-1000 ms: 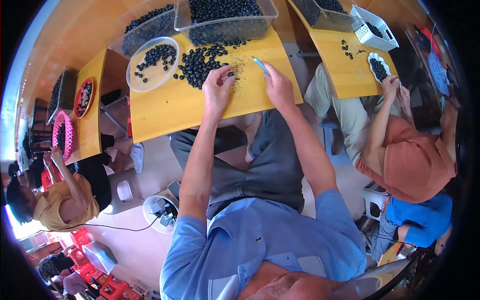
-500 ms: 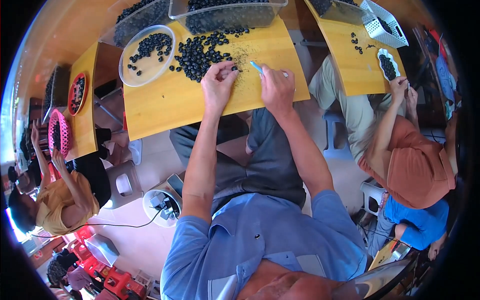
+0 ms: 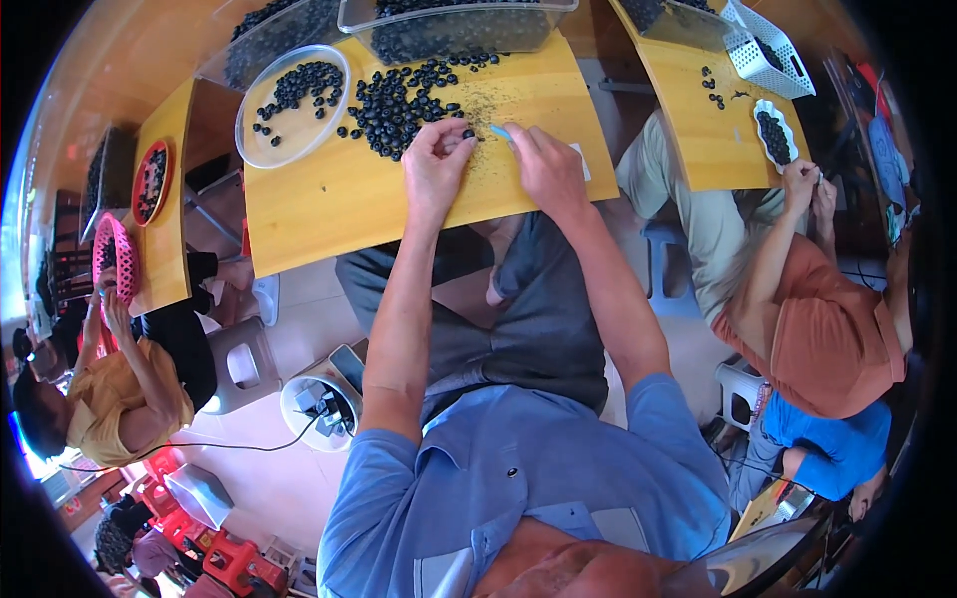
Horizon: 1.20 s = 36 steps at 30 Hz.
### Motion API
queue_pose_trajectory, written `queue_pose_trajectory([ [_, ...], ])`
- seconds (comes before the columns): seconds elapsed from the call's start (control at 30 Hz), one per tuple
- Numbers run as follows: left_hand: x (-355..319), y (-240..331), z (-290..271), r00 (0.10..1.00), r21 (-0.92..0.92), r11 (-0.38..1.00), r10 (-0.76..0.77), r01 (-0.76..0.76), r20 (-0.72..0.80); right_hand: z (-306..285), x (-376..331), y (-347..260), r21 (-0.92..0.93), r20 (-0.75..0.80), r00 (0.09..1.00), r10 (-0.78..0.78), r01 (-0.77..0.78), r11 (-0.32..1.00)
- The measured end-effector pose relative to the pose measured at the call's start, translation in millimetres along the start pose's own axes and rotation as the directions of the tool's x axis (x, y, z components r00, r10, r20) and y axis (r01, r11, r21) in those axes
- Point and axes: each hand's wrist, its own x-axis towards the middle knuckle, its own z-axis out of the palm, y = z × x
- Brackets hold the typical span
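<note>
Over the yellow table (image 3: 329,224), my left hand (image 3: 434,169) pinches one small, round black bead-like piece (image 3: 469,134) between thumb and fingertips. My right hand (image 3: 550,177) is closed around a slim light-blue tool (image 3: 499,131), its tip pointing left toward that piece with a small gap between. The tool's exact kind cannot be made out. Just beyond my left hand spreads a loose pile of similar black pieces (image 3: 394,118). Fine dark crumbs (image 3: 486,105) are scattered on the wood between and beyond my hands.
A shallow round clear tray (image 3: 241,130) holding more black pieces lies left of the pile. Clear bins (image 3: 459,40) full of them line the far edge. A small white item (image 3: 580,162) is by my right hand. Co-workers sit at tables (image 3: 698,149) on both sides.
My right hand has tilted and the blue tool's tip has moved left, closer to the piece in my left hand. My left hand has hardly moved.
</note>
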Motion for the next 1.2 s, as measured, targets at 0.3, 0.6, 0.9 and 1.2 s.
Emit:
queue_pose_trajectory([
  [0.3, 0, 10, 5, 1.0, 0.059, 0.998, 0.01, -0.011, 0.012, 5, -3, -2, -0.024, -0.103, 0.99, -0.097, 0.095, 0.995],
  [0.6, -2, 13, 5, 1.0, 0.084, 0.996, 0.007, -0.009, 0.018, 4, -7, -2, -0.084, -0.064, 0.991, -0.118, 0.113, 0.99],
  [0.9, -2, 10, 6, 1.0, 0.043, 0.999, 0.002, -0.003, 0.011, 4, -9, -2, -0.06, -0.05, 0.993, -0.107, 0.104, 0.993],
  [1.2, -6, 10, 7, 0.997, -0.157, 0.985, 0.063, -0.069, -0.043, 2, -5, -1, -0.103, 0.009, 0.998, 0.06, -0.059, 0.993],
])
